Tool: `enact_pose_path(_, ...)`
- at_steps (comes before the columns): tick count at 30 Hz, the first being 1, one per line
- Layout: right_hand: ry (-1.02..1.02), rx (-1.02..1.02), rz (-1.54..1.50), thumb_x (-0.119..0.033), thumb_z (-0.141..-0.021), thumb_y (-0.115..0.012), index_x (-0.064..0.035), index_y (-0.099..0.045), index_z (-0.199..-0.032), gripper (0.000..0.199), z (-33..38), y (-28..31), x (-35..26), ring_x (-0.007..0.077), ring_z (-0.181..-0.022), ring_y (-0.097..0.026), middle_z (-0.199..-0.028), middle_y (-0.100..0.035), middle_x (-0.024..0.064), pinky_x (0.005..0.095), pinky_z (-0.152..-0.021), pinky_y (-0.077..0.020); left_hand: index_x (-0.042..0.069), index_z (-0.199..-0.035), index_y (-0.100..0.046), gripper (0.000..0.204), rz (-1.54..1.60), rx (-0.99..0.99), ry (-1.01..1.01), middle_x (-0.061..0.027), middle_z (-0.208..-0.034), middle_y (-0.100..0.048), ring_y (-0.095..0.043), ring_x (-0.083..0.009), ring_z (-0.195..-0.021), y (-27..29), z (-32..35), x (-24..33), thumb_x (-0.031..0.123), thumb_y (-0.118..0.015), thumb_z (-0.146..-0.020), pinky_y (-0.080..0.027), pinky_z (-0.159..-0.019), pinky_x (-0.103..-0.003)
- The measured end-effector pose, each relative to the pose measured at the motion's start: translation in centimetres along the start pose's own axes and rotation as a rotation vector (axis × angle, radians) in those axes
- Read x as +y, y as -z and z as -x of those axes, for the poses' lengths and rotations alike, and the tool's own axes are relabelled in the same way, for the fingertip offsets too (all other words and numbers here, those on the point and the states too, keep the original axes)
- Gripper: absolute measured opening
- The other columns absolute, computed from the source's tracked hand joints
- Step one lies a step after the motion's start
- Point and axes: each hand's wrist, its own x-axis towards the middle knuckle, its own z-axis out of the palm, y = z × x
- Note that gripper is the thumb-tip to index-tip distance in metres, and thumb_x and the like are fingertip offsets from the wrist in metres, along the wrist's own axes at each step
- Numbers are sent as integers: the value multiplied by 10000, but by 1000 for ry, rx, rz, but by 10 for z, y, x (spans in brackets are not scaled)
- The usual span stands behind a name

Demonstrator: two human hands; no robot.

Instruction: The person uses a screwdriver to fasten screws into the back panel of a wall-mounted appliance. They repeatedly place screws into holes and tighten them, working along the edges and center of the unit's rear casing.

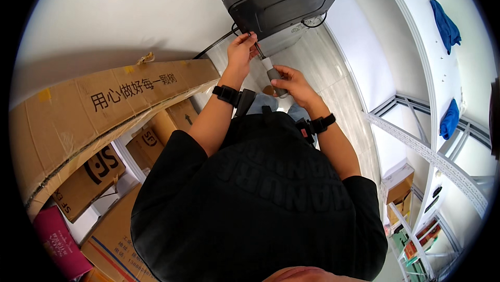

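My right hand (292, 85) is wrapped round the grey handle of a screwdriver (274, 76) with a white collar. Its thin dark shaft points up and to the left, toward a black panel (286, 6). At the shaft's far end my left hand (241, 52) is closed in a pinch, just below the panel's lower left edge. Whatever lies between those fingertips is too small to make out. The panel looks like the underside or back of a machine, with screw holes along its rim.
Cardboard boxes (73, 94) are stacked along the left, beside a magenta box (61, 243). Black cables (315, 24) loop under the panel. White metal shelving (432, 152) runs down the right, with blue cloths (445, 26) hanging on the wall. Grey floor (325, 53) shows ahead.
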Motion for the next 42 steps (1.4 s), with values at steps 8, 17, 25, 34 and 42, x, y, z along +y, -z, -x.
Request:
enact_pose_path(8,-33,5,-62,-40,-808,-673,57,-463,-1275,521,0,-3,-1,177,-831,-585,-1019,-567,97,314,-640,-541,109,-959,-621,96,8,-5,2,19,-817,-613,-587,-98,-718,4,-4,-1,159,-641,-879,-473,-631,-244)
enact_pose_path(17,-74,-38,-192,-81,-884,-580,46,-433,-1313,471,-2,0,5,189,-837,-613,-1040,-585,103,320,-648,-551,99,-887,-615,108,63,-13,-19,20,-763,-606,-590,-114,-641,4,-5,-1,151,-696,-836,-474,-589,-255)
enact_pose_path(25,-45,-44,-254,-85,-913,-520,40,-389,-1341,465,0,2,3,195,-820,-611,-1046,-588,139,302,-637,-550,120,-862,-595,136,-15,5,-16,27,-747,-608,-581,-95,-647,6,-7,0,183,-712,-830,-480,-583,-225)
enact_pose_path(34,138,95,30,2,-835,-623,-39,-496,-1276,460,-1,-8,9,151,-804,-572,-1001,-534,65,277,-621,-542,82,-904,-629,110,50,-35,-7,-2,-797,-630,-609,-121,-677,8,-9,1,135,-696,-835,-498,-605,-253)
enact_pose_path(42,222,197,305,47,-801,-635,-39,-491,-1258,486,7,-22,2,129,-891,-543,-1013,-536,47,252,-651,-535,61,-931,-625,98,60,-56,-11,-31,-832,-646,-627,-143,-707,9,-9,1,109,-667,-855,-516,-632,-266)
